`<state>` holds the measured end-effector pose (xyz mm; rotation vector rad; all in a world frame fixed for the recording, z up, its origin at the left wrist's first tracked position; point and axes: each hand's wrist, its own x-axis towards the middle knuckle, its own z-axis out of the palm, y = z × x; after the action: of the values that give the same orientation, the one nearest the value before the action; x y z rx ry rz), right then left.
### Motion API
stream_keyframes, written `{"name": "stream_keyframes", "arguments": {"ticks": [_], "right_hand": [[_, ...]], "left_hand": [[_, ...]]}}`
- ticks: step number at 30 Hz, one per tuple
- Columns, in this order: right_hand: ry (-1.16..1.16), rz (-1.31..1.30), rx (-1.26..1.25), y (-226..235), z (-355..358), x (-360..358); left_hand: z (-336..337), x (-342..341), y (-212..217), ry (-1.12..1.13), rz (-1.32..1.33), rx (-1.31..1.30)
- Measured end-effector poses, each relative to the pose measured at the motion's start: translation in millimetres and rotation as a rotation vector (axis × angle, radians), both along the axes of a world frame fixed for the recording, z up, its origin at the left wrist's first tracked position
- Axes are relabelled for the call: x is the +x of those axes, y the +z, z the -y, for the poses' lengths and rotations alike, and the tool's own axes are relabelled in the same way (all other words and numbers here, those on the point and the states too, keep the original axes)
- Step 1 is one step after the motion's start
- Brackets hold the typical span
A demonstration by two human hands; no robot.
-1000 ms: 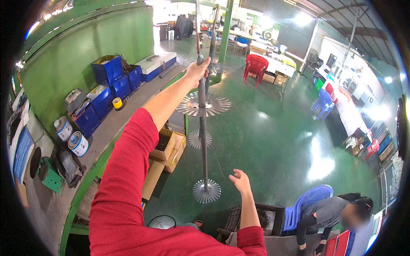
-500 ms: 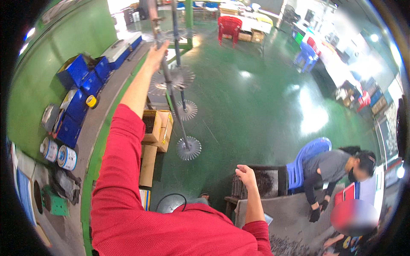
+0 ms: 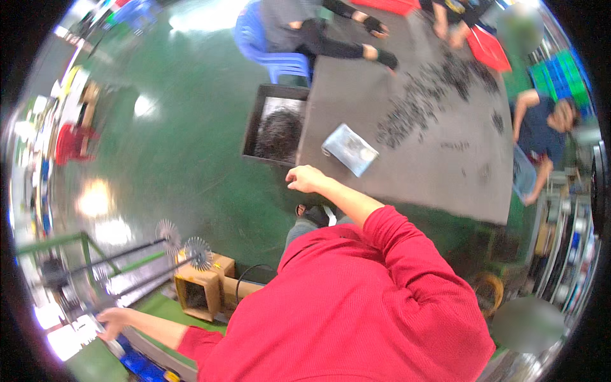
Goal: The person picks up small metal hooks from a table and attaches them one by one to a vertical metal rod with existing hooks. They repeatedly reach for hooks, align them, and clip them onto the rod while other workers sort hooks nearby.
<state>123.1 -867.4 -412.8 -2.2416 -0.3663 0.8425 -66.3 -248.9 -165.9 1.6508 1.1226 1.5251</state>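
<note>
A worker in a red sweater (image 3: 356, 299) is standing between a dark rod (image 3: 153, 278) and a broad grey bench (image 3: 458, 184), arms reaching to opposite sides. From where I am standing, the left hand (image 3: 112, 321) is hovering at or just beside the rod, which is bearing a petalled metal disc (image 3: 198, 253) at its far end; blur is keeping me from telling whether those fingers are gripping it. Rod and disc are slanting along the worker's left, the disc showing by an open cardboard box (image 3: 203, 293). The right hand (image 3: 306, 179) is hanging near the bench's corner, its fingers loosely bent, slightly apart and pinching nothing. Nearby, a dark tray (image 3: 251, 127) is holding black material, a pale blue packet (image 3: 350, 149) is lying on the bench, and a co-worker (image 3: 289, 25) is leaning over scattered black pieces (image 3: 407, 105). The left hand's business at the rod is seemingly the step in hand; the next move is probably calling for a sure hold there or a clean release.
</note>
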Motion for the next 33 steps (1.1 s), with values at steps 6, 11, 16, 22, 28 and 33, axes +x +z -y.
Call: {"name": "stream_keyframes", "arguments": {"ticks": [6,11,16,22,28,33], "right_hand": [[-0.314,-0.093,-0.310,-23.9,145.4,-73.3],[-0.618,-0.144,-0.293,-30.9,225.0,-147.0],[-0.663,-0.226,-0.282,-41.3,296.9,-231.7],[-0.951,-0.177,-0.397,-29.0,444.9,-315.9],[-1.595,-0.040,-0.407,42.9,572.1,-440.9],[-2.153,0.520,-0.361,160.2,598.7,-591.7]], "left_hand": [[298.3,123.6,-159.8,-0.300,-0.518,0.425],[561.0,175.6,-176.8,-1.248,-0.481,0.341],[691.5,172.2,-198.3,-1.617,-0.566,0.306],[778.3,155.3,-247.1,-1.870,-0.716,0.052],[907.3,160.4,-245.6,-2.289,-0.987,0.364],[1025.6,168.2,-217.8,-2.557,-0.830,0.879]]}}
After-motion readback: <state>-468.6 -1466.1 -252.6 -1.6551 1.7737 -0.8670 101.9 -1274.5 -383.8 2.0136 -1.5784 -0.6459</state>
